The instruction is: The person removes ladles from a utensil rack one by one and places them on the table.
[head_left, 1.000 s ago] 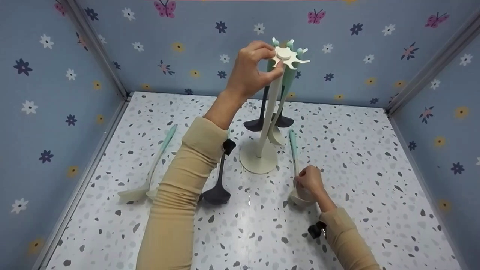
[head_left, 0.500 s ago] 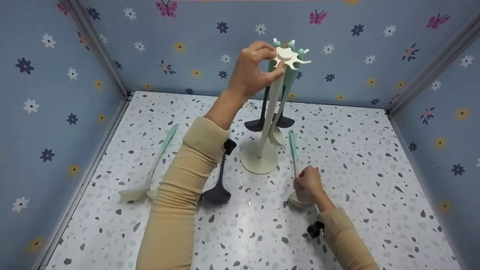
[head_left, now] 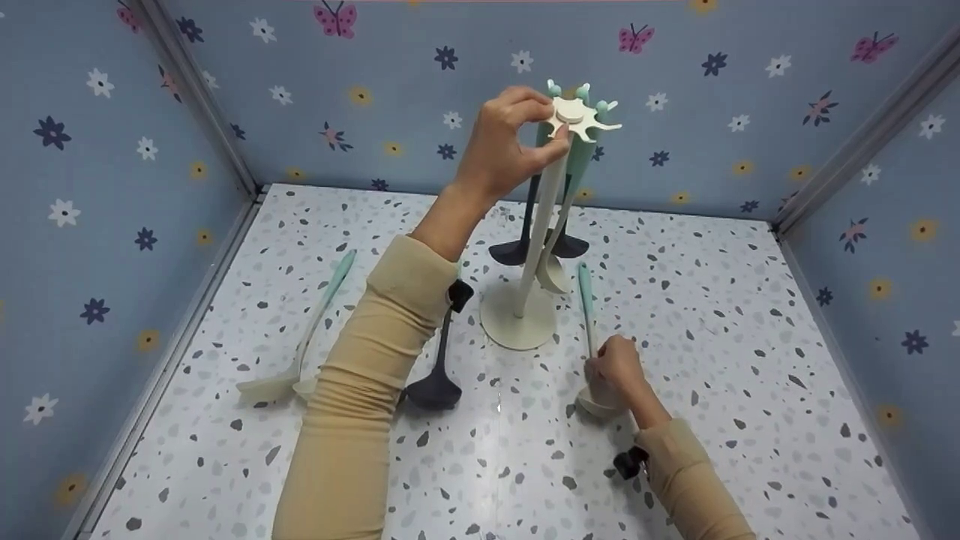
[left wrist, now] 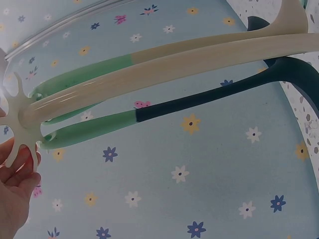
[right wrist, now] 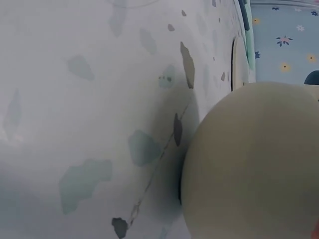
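Observation:
In the head view my left hand [head_left: 502,142] pinches the hooked top [head_left: 570,112] of a cream utensil stand, thumb and fingers on its near-left edge. The left wrist view shows the same hold on the hook ring [left wrist: 22,124]. Two dark utensils [head_left: 510,253] and a cream ladle [head_left: 553,276] hang from the far hooks by mint handles. My right hand [head_left: 621,364] grips another cream ladle [head_left: 598,405] low on its shaft, just above the bowl. Its mint handle [head_left: 586,289] points away toward the wall. The bowl [right wrist: 254,169] fills much of the right wrist view, close over the table.
A cream utensil [head_left: 270,386] with a mint handle lies at the left. Beside it a second cream piece [head_left: 304,388] is mostly hidden under my left sleeve. A black ladle [head_left: 433,391] lies left of the round stand base [head_left: 517,330]. Patterned walls [head_left: 390,75] enclose the speckled table [head_left: 712,360].

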`<move>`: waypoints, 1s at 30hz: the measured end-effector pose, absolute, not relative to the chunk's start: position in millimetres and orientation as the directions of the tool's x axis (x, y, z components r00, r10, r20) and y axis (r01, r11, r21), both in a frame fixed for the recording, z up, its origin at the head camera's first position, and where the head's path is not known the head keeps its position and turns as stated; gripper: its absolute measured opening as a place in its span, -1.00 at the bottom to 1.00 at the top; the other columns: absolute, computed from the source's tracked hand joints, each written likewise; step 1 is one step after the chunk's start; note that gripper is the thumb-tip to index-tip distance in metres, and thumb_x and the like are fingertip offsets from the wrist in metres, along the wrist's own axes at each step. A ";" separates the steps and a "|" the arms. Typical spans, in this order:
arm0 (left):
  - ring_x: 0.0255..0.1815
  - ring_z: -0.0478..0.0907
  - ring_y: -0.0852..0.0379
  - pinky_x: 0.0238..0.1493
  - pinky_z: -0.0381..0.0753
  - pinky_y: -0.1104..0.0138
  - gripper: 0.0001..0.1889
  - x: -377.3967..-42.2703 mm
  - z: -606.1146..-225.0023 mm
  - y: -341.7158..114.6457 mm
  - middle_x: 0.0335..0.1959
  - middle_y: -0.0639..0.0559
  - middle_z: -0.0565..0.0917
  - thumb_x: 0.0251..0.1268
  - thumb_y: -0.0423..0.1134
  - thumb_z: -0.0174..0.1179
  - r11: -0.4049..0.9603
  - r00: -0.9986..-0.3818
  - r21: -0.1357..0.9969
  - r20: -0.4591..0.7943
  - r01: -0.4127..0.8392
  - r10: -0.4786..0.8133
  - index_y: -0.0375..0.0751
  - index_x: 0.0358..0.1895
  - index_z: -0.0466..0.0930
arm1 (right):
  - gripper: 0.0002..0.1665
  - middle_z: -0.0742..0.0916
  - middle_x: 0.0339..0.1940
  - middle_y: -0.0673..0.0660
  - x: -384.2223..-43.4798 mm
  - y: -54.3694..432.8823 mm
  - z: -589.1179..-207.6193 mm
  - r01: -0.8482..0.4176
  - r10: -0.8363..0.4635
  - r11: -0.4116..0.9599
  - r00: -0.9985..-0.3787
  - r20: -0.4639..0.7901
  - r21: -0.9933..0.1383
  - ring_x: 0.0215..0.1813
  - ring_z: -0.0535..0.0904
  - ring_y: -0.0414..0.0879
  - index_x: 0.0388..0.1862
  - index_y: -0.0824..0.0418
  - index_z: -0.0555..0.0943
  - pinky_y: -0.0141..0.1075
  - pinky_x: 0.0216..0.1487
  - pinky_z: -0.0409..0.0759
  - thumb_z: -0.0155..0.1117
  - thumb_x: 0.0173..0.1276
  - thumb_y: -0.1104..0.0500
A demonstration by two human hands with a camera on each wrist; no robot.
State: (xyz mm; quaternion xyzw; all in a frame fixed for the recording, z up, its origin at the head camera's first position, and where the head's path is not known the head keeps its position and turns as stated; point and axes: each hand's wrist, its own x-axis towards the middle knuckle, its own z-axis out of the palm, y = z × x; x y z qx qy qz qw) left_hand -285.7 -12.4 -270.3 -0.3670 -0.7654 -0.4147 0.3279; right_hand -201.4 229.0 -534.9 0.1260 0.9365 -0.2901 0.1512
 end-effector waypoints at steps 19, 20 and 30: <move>-0.25 0.49 0.10 -0.12 0.37 0.54 -0.76 -286.5 -273.8 -9.8 -0.32 -0.13 0.61 0.06 -0.24 0.13 0.369 -0.501 0.396 0.828 0.841 0.253 -0.40 -0.33 0.62 | -0.76 0.67 -0.39 0.22 -206.9 222.5 -491.0 -0.090 0.042 0.663 -0.987 0.158 -0.743 -0.33 0.57 0.00 -0.25 0.38 0.61 -0.20 -0.27 0.51 0.26 0.13 0.24; -0.24 0.49 0.10 -0.12 0.37 0.54 -0.76 -286.5 -274.0 -9.6 -0.33 -0.13 0.61 0.06 -0.25 0.13 0.369 -0.499 0.396 0.830 0.841 0.249 -0.40 -0.34 0.62 | -0.76 0.67 -0.39 0.22 -208.0 221.6 -488.7 -0.110 0.040 0.650 -0.983 0.179 -0.752 -0.33 0.58 0.00 -0.25 0.37 0.61 -0.20 -0.27 0.51 0.26 0.13 0.24; -0.21 0.48 0.10 -0.10 0.35 0.52 -0.77 -286.7 -275.4 -8.9 -0.33 -0.13 0.61 0.04 -0.25 0.14 0.360 -0.492 0.398 0.842 0.844 0.221 -0.41 -0.38 0.61 | -0.78 0.68 -0.37 0.21 -222.3 208.3 -467.8 -0.269 0.037 0.478 -0.945 0.325 -0.836 -0.36 0.58 -0.07 -0.24 0.37 0.61 -0.49 -0.38 0.50 0.23 0.17 0.25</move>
